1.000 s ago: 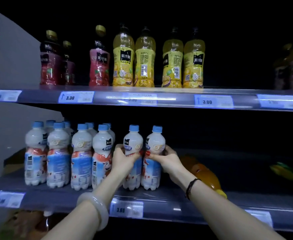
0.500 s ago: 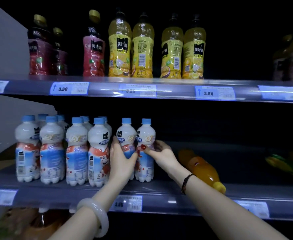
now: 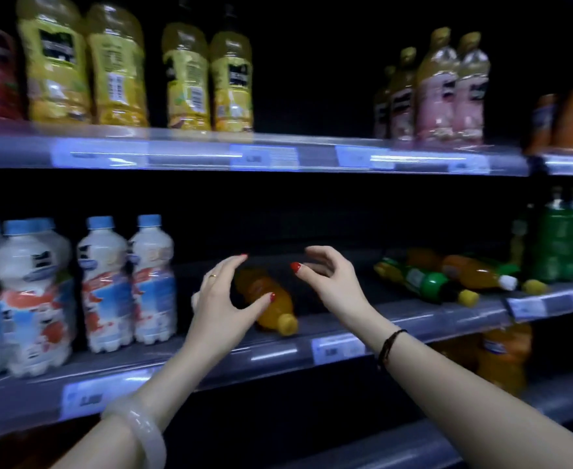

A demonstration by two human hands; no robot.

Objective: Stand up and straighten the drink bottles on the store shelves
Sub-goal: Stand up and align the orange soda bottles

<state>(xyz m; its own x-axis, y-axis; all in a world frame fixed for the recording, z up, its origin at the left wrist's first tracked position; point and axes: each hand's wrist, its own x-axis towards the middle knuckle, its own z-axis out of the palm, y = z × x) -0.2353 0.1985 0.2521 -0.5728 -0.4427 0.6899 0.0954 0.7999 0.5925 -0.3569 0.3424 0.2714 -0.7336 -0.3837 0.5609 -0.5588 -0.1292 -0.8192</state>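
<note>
An orange drink bottle (image 3: 269, 299) with a yellow cap lies on its side on the middle shelf (image 3: 278, 353), cap toward me. My left hand (image 3: 222, 304) hovers just left of it, fingers spread and empty, thumb tip close to the bottle. My right hand (image 3: 332, 280) hangs above and to its right, fingers loosely curved, holding nothing. White bottles with blue caps (image 3: 126, 282) stand upright in a row to the left. Further right a green-labelled bottle (image 3: 424, 280) and an orange bottle (image 3: 474, 272) also lie flat.
The upper shelf (image 3: 210, 157) carries standing yellow juice bottles (image 3: 207, 79), a red one at far left and pink-labelled ones (image 3: 447, 93) to the right. Green bottles (image 3: 561, 242) stand at the far right. Orange bottles (image 3: 502, 357) sit on the lower shelf.
Both hands have let go of the two white bottles and moved right toward the lying orange bottle. The view has swung to the right.
</note>
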